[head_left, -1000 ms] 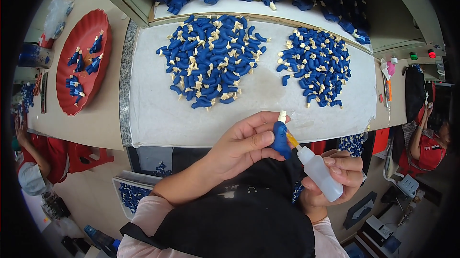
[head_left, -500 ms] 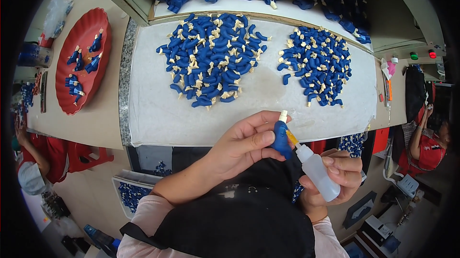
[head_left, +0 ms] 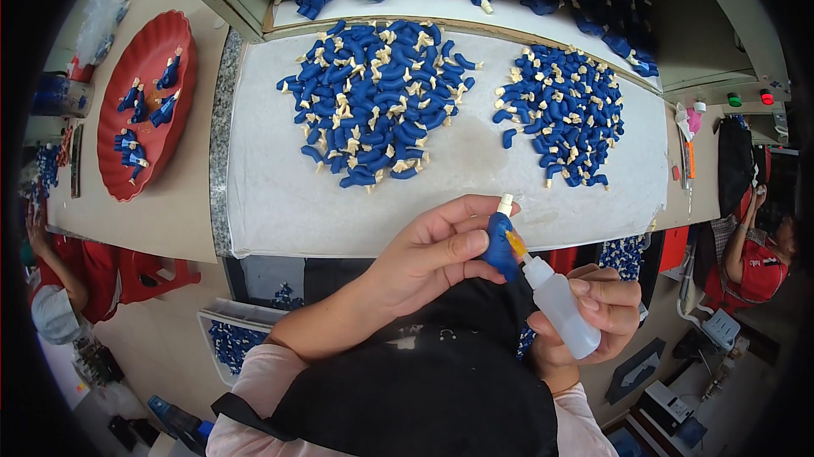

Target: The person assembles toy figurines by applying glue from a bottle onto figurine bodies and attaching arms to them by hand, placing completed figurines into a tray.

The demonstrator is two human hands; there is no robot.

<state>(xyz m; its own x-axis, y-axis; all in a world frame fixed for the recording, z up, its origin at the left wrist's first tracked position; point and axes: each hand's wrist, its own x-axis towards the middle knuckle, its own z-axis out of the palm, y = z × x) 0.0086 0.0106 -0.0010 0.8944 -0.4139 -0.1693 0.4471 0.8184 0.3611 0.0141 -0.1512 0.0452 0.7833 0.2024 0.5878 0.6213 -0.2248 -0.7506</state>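
Head view. The left hand (head_left: 441, 245) grips a rounded dark-blue body with a cream peg at its upper end (head_left: 498, 258); thumb and fingers are closed on its sides, above the near edge of the white-covered worktop (head_left: 271, 160). The right hand (head_left: 593, 309) has its fingers wrapped around a translucent white plastic squeeze bottle (head_left: 564, 309). The bottle's amber applicator tip (head_left: 517, 245) is at the body's right side; exact contact cannot be confirmed.

Progress, as judged: application at this body is under way, not complete. No limb is visible on it. Loose curved blue-and-cream pieces remain in a larger left heap (head_left: 390, 84) and a smaller right heap (head_left: 585, 118).
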